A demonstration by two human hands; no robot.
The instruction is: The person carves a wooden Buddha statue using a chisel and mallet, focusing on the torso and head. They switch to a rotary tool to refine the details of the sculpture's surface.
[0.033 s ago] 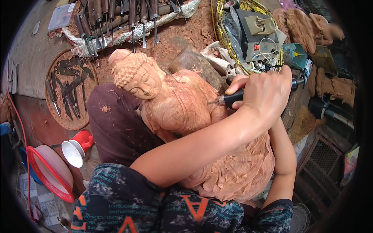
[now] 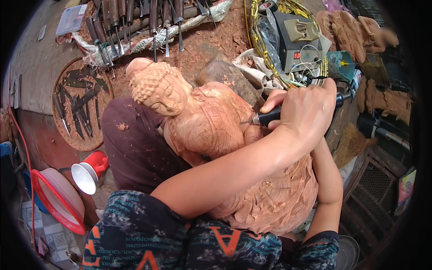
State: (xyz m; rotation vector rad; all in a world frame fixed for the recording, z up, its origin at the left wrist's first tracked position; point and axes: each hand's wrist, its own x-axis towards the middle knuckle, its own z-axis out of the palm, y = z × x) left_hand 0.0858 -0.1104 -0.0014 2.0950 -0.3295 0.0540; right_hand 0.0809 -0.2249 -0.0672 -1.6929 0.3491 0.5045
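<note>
A carved wooden Buddha statue (image 2: 211, 121) lies tilted across my lap, its curly-haired head towards the upper left. A black handheld rotary carving tool (image 2: 270, 117) points left, its thin metal tip against the statue's arm and chest area. My left hand (image 2: 310, 105) crosses over from the left and is closed over the tool's body. Beneath it my right hand (image 2: 274, 101) is mostly hidden. The fingers pinching the tool near its front seem to be of that hand. Rough, freshly cut folds cover the statue's lower part.
Several wood-handled chisels (image 2: 153, 18) lie at the top. Dark blades fill a round woven tray (image 2: 67, 139) on the left. At the upper right a grey control box (image 2: 292, 40) stands in a yellow-rimmed basket. A red and white lamp (image 2: 87, 173) is at lower left; wood shavings lie about.
The tool and both hands have shifted very slightly downward, and the statue barely moves. The tip stays at about the same spot.
</note>
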